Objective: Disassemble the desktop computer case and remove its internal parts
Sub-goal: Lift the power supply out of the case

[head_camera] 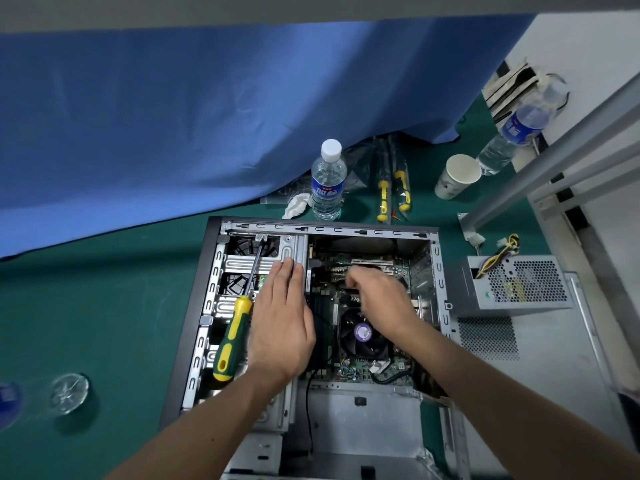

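Note:
The open computer case (437, 271) lies on its side on the green mat, with the motherboard (360, 370) and the CPU fan (363, 332) showing inside. My left hand (280, 320) rests flat, fingers straight, on the metal drive cage (242, 263). A green and yellow screwdriver (232, 337) lies across the cage just left of that hand, its tip toward the case's far edge. My right hand (381, 299) reaches into the case above the fan with curled fingers, pinching a small dark part on the board. What that part is stays hidden.
A removed power supply (519, 282) with loose wires sits on the side panel (554, 358) at the right. Behind the case stand a water bottle (327, 181), two yellow-handled tools (391, 192), a paper cup (457, 176) and a crumpled tissue (296, 206). Blue cloth (173, 116) drapes over the back.

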